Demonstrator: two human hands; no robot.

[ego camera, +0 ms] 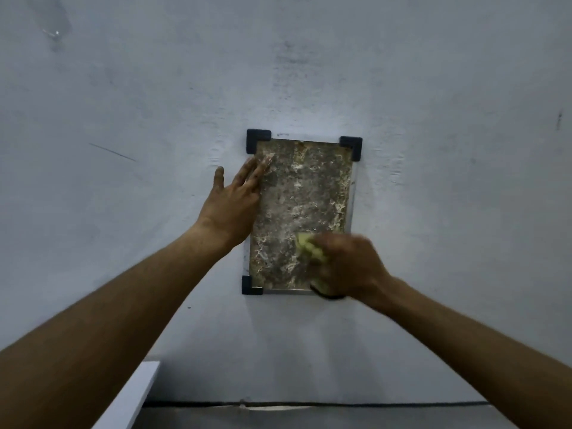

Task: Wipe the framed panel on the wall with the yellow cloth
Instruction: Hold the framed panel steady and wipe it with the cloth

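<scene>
A framed panel (305,199) hangs on the pale wall, a stained, mottled brown-grey sheet with dark corner brackets. My left hand (235,196) lies flat against its left edge, fingers spread, fingertips near the top left bracket. My right hand (346,264) is closed on a bunched yellow cloth (309,247) and presses it onto the panel's lower right part. This hand is blurred. It hides the lower right corner of the frame.
The bluish-white wall (433,119) fills most of the view, with scuffs and a small screw-like fitting (52,34) at top left. A white ledge (133,394) juts in at bottom left. A dark line (309,404) runs along the wall's foot.
</scene>
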